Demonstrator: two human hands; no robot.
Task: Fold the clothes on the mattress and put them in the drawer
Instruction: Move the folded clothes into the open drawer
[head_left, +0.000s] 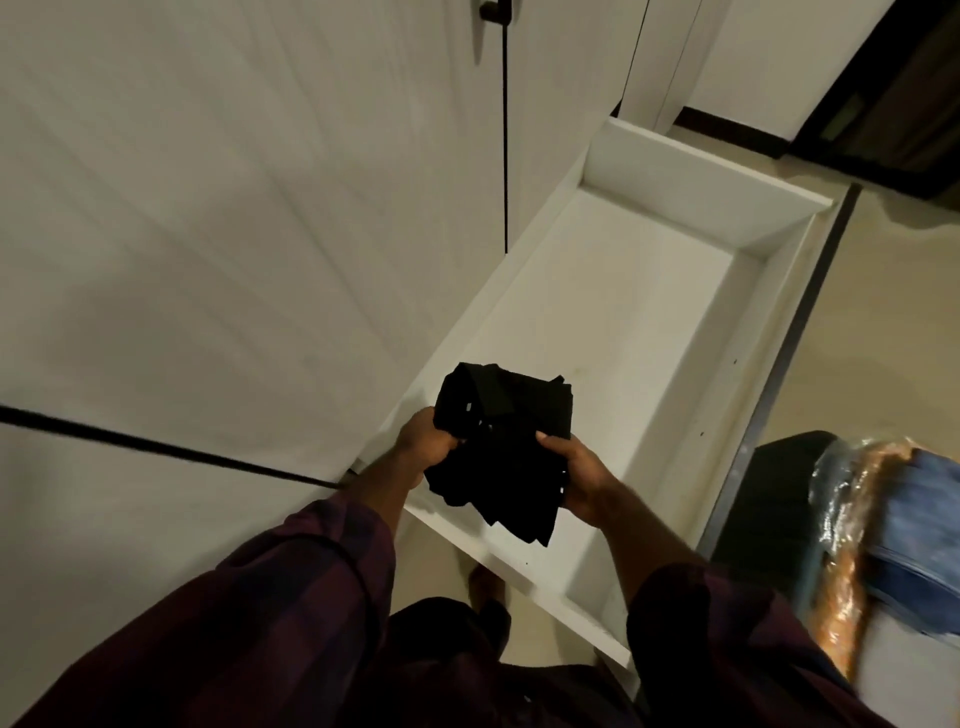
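Over an open white drawer (623, 322), both hands (576, 478) grip folded black clothes (501, 447).

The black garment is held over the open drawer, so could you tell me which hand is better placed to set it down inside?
Probably the right hand: it grips the black garment from the side over the drawer floor. The left hand is at the wardrobe-side wall.

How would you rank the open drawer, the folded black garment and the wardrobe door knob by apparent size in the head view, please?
1. Open drawer, by far the largest.
2. Folded black garment, held over it by the left hand and right hand.
3. Door knob, smallest, though cut off by the top edge and farther away.
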